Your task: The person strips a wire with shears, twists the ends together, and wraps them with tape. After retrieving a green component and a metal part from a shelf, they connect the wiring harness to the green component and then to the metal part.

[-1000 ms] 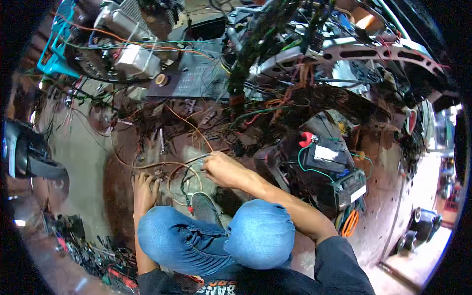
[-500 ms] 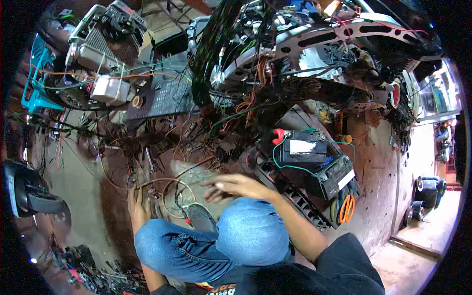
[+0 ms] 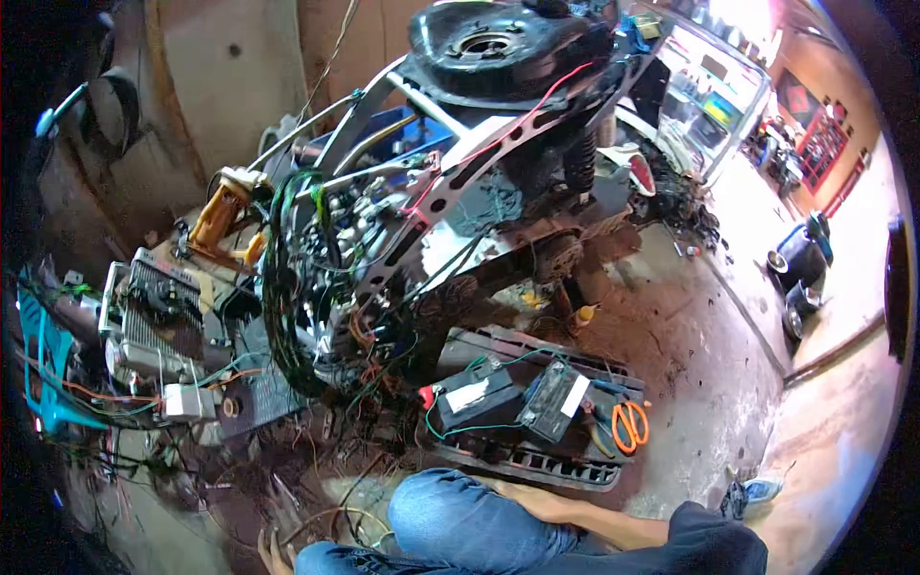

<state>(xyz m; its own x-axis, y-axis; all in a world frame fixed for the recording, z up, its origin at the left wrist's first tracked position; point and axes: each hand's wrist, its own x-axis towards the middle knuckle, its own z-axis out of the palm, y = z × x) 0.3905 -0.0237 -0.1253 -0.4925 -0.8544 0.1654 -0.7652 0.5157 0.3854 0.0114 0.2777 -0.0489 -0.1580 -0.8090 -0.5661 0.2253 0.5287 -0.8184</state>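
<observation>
My left hand (image 3: 273, 554) shows only in part at the bottom edge, low by the floor beside my left knee. Its visible fingers are stretched and apart, close to a looped brown cable (image 3: 331, 513). My right forearm (image 3: 613, 522) passes behind my raised knee; the back of my right hand (image 3: 522, 496) just shows there, with its fingers hidden. Beyond it, two black batteries (image 3: 472, 398) with white labels and a green wire rest on a black plastic tray (image 3: 556, 467). Orange-handled pliers (image 3: 630, 428) lie at the tray's right end.
A stripped motorcycle frame (image 3: 479, 158) with a black fuel tank (image 3: 498, 48) and a hanging wiring bundle (image 3: 283, 287) stands ahead. A radiator (image 3: 163, 307) and a turquoise plastic part (image 3: 48, 359) are at left. Loose wires and small parts litter the floor. A shoe (image 3: 762, 490) lies at right.
My view has tilted up and swung right, so both hands sit lower in the picture. My right hand, spread in front of my knee before, is now mostly behind it.
</observation>
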